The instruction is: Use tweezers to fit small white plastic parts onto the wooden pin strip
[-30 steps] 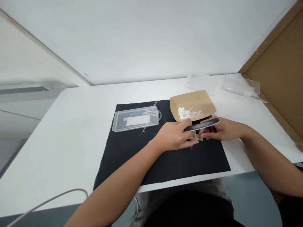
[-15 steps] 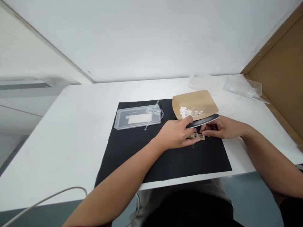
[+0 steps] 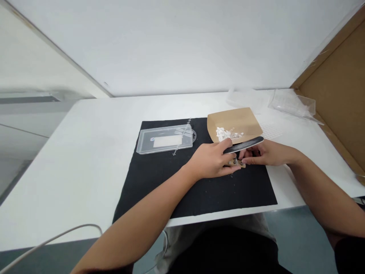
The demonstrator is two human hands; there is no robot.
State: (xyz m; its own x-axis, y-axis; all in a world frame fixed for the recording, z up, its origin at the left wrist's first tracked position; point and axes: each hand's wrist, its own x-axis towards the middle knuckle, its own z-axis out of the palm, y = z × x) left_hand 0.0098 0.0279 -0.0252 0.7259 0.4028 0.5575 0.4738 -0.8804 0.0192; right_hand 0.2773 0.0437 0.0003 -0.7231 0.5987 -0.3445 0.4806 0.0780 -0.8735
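Note:
My left hand point(image 3: 212, 160) is closed on a black nail file point(image 3: 245, 145), which sticks out to the right over my right fingers. The lower fingers of that hand also rest on a small wooden strip point(image 3: 243, 165) with dark round studs and clear pieces on it. My right hand point(image 3: 268, 153) has its thumb and finger pinched together at the strip's right end; what they hold is too small and hidden to make out. Both hands are over a black mat point(image 3: 199, 198), where pale specks lie near the strip.
Behind my hands a brown paper tray point(image 3: 234, 118) holds white bits point(image 3: 225, 134). To the left lies a clear plastic case point(image 3: 145, 141) with thin clear sticks on it. Clear plastic packaging point(image 3: 293, 104) is at the back right, beside a cardboard panel point(image 3: 336, 83). A cable point(image 3: 65, 232) crosses the front left.
The whole view has shifted very slightly. Both hands keep nearly the same place and grip, with the file at almost the same angle.

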